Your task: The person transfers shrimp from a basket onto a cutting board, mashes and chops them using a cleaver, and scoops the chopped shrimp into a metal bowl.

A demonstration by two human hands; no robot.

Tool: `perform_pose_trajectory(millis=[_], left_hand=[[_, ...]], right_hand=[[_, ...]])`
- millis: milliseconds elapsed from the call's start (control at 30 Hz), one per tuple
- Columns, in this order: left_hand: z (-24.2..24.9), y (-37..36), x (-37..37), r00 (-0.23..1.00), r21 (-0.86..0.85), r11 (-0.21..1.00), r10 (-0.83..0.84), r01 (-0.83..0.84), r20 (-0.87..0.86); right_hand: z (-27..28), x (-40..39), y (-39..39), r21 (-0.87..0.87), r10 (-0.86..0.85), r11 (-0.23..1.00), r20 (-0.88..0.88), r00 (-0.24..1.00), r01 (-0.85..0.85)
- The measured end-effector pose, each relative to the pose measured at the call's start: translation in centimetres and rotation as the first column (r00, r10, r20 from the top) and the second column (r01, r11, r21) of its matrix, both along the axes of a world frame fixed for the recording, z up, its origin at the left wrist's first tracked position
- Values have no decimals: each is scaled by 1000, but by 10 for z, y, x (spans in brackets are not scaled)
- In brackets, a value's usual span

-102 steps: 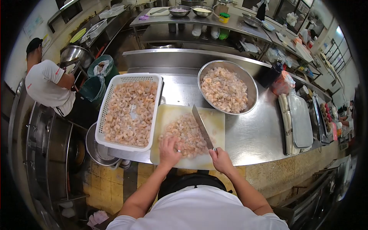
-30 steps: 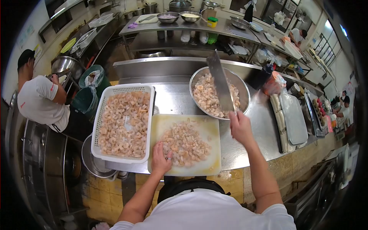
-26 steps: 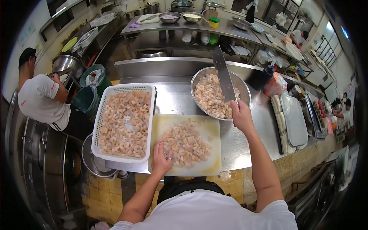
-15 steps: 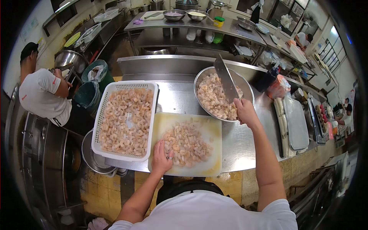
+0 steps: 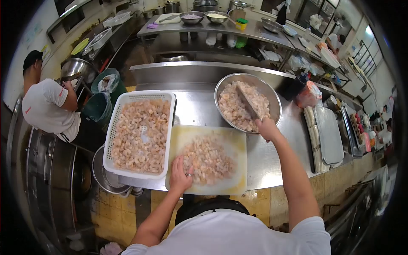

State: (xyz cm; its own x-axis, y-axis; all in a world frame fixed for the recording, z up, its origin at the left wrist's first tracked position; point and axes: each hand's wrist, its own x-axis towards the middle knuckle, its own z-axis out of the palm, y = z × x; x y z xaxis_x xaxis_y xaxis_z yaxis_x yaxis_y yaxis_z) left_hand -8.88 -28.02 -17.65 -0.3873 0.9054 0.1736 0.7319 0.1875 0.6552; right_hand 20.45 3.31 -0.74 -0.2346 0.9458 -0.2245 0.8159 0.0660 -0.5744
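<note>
My right hand [image 5: 267, 128] grips the handle of a cleaver [image 5: 247, 101], whose blade is down among the chopped shrimp [image 5: 231, 101] in a steel bowl [image 5: 277, 111]. On the left part of a pale cutting board [image 5: 238, 180], my left hand [image 5: 181, 174] lies with fingers stretched out, touching the edge of a pile of cut shrimp [image 5: 210, 159]. It wears a ring and seems to hold nothing. Left of the board, a white perforated basket [image 5: 107, 146] contains many peeled shrimp [image 5: 140, 136].
All this stands on a steel table [image 5: 191, 104] with a raised back edge. Stacked trays [image 5: 329, 136] and a dark bottle [image 5: 297, 85] are at the right. A co-worker [image 5: 49, 102] stands at the left near green bins [image 5: 97, 106]. Bowls [image 5: 192, 18] sit on the far counter.
The cleaver has gone from raised and tilted over the bowl's far rim to lower, with its blade among the shrimp. My right hand has shifted slightly; my left hand stays on the board.
</note>
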Motion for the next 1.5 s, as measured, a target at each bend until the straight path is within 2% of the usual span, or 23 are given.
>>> perform_pose_trajectory(millis=[33,167,267,367,467,500,600,700,800,833,933,967,1067,1100,1200,1233,1333,1367,1400,1467,1500], left_hand=[[3,7,-2,1000,-2,1000,3,-3,-1],[-1,4,-2,1000,17,1000,1,-1,16],[2,7,-2,1000,34,999,-3,3,10],[1,6,-2,1000,27,1000,-11,11,-6],[0,1,-1,1000,-1,1000,5,-5,-15],[-1,1,-1,1000,4,1000,2,-2,-15],[-3,9,-3,1000,41,999,-4,5,-20],[1,6,-1,1000,42,999,-13,13,-16],[2,16,-3,999,65,998,-10,12,-30],[0,8,-2,999,55,998,-17,19,-34],[-1,9,-2,999,77,997,-17,20,-40],[0,9,-3,999,72,997,-18,21,-38],[0,6,-1,999,51,999,-17,18,-34],[-1,5,0,999,44,999,-9,10,-35],[0,12,-3,1000,47,999,5,-5,-16],[0,6,-2,1000,35,999,0,0,-1],[-3,8,-4,1000,38,999,-7,8,-23],[-4,8,-5,1000,36,999,-3,4,-19],[-4,8,-5,1000,31,1000,-5,5,-16],[-2,6,-4,1000,26,1000,-9,9,-19],[-1,6,-4,1000,26,1000,-12,13,-28]], right_hand=[[-2,1,7,-26,24,999,81,996,-22],[39,3,4,-19,-6,1000,-109,994,4],[-6,10,18,330,-28,941,-156,987,79],[-24,8,7,-28,-168,985,19,986,169],[6,10,17,-114,-152,983,-77,985,143],[25,8,9,-93,-153,986,-183,971,138],[27,0,9,142,-186,964,-252,950,226],[-12,-1,15,-116,-301,950,-95,949,290],[1,7,26,-162,-286,953,-185,940,258],[8,11,29,-159,-265,957,-159,951,240],[24,-5,20,91,-242,952,-370,897,294],[13,-10,28,220,-199,929,-378,904,297],[-8,-34,21,-17,-247,968,-233,941,250],[-11,-38,19,-222,-200,959,-83,976,178],[2,-32,22,-144,-262,962,-261,929,231],[11,-28,25,-187,-266,956,-228,937,226],[18,-38,20,109,-202,963,-320,925,248],[-20,-34,39,324,-133,921,-260,956,216],[-25,-38,34,142,-175,969,-187,967,203],[-28,-51,21,-221,-212,954,-28,977,201],[-29,-49,24,-220,-235,953,-103,966,208]])
